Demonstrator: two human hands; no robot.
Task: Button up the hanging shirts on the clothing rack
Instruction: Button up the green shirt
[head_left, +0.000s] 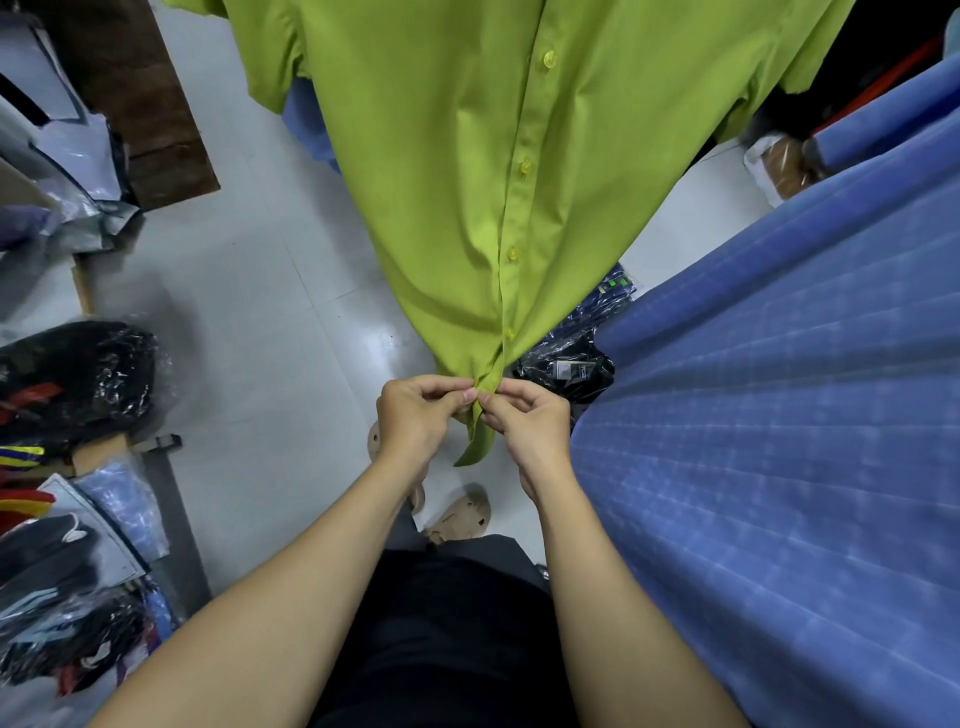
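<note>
The green shirt's (467, 182) lowest button is judged in hand, its placket pinched by the left hand (415, 421) and right hand (524, 421); pushing it through is called for next.

Blue shirt (779, 415) crowding right side

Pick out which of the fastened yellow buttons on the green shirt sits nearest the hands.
The lowest visible button on the green shirt, just above where the left hand and right hand pinch the placket; the other three sit higher up.
</note>
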